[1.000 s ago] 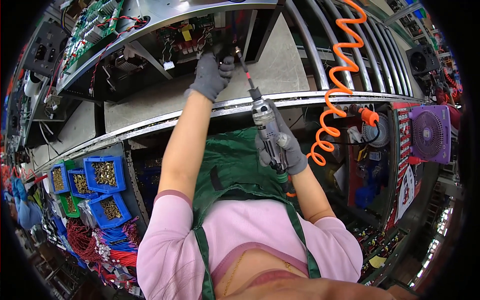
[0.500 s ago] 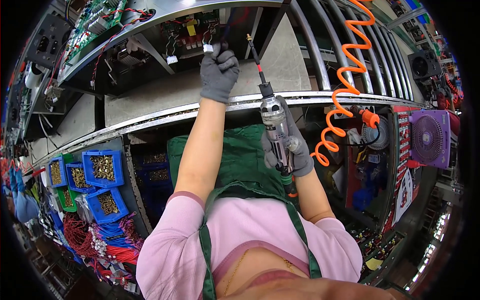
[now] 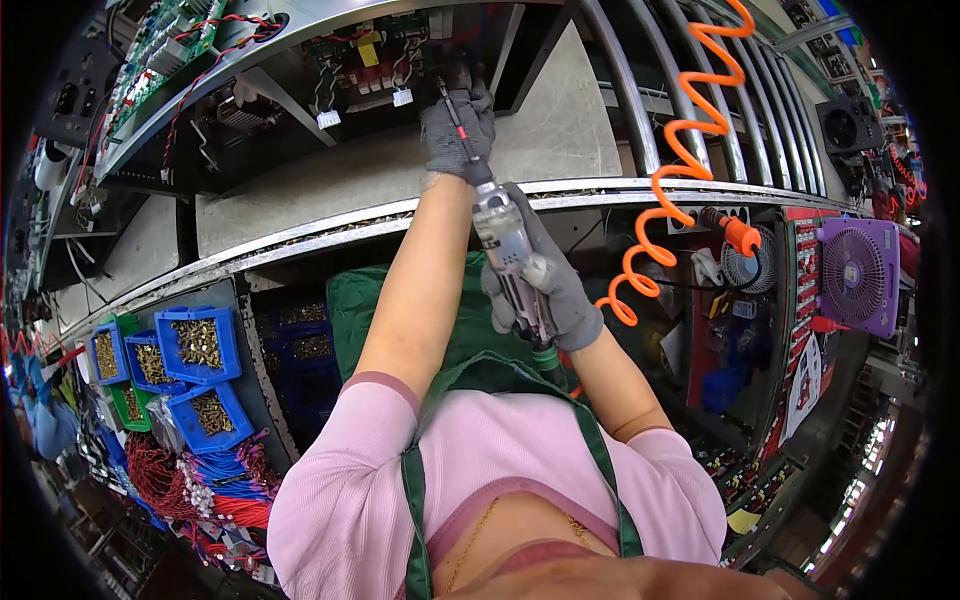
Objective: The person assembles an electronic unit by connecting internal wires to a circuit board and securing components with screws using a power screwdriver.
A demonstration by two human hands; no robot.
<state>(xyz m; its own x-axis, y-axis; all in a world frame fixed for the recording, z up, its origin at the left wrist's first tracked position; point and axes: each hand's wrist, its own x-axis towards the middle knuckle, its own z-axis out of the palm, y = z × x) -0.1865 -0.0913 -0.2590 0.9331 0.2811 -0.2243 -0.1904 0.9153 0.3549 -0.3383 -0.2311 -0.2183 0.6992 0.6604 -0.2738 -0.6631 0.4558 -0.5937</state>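
My right hand (image 3: 565, 290), in a grey glove, grips a power screwdriver (image 3: 508, 240) with a clear-and-grey body and a long bit. The bit passes over the back of my gloved left hand (image 3: 458, 130), its tip close to the left fingers. That left hand reaches into the open front of a metal equipment case (image 3: 345, 20). Its fingers are bent and partly lost in shadow; what they hold is hidden. Beside them, white connectors (image 3: 403, 97) hang on short wires below a green circuit board (image 3: 335, 50) inside the case.
Blue bins of screws (image 3: 200, 345) stand at the left, above bundled red and blue wires (image 3: 225, 490). A coiled orange air hose (image 3: 665, 185) hangs at the right, before metal rollers (image 3: 690, 110). A purple fan (image 3: 858, 278) stands farther right. A metal rail (image 3: 330, 225) edges the bench.
My left hand has moved up and right, deeper into the case. My right hand has brought the screwdriver left and up, so its bit now lies across the left hand.
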